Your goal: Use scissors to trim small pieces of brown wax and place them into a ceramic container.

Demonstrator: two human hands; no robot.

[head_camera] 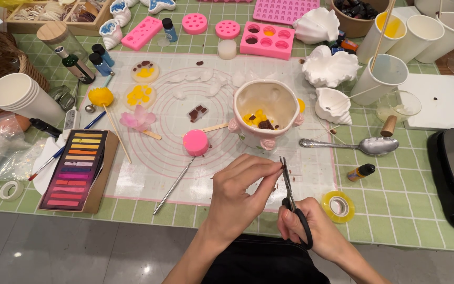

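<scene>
Black-handled scissors (292,202), blades upright

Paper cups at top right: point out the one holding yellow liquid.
The leftmost cup, its inside yellow, with a wooden stick leaning across it; the others look white inside.

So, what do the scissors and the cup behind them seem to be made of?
The scissors in the right hand: thin grey blades with a dull shine, likely steel, and black loops, probably plastic. The cup: cream, glossy, thick rim and moulded pink roses, so apparently glazed ceramic, though resin is possible.
</scene>
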